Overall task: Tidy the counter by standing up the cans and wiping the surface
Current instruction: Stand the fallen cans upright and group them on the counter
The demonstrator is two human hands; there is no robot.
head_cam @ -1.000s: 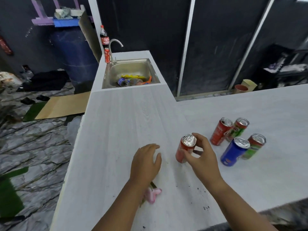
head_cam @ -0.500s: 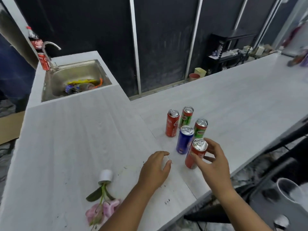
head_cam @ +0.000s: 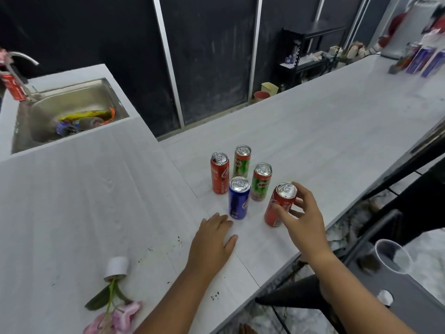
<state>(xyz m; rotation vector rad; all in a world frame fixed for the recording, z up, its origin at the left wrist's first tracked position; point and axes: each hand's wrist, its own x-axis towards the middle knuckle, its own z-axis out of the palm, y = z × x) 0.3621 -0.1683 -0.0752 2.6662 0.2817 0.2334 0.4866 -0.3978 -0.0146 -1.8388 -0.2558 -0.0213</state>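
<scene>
The white counter [head_cam: 313,145] carries four upright cans [head_cam: 240,179] in a cluster; a fifth, the red can [head_cam: 279,204], stands slightly tilted just right of them. The right hand [head_cam: 301,218] grasps it around its vertical axis, while the left hand [head_cam: 213,239] rests released, flat beside the blue can [head_cam: 238,198].

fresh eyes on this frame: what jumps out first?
Five cans stand clustered mid-counter, and the right hand grips the nearest red can at the counter's front edge. The left hand rests flat beside the blue can. Near left, a tipped white pot with a pink flower lies amid dark specks.
</scene>
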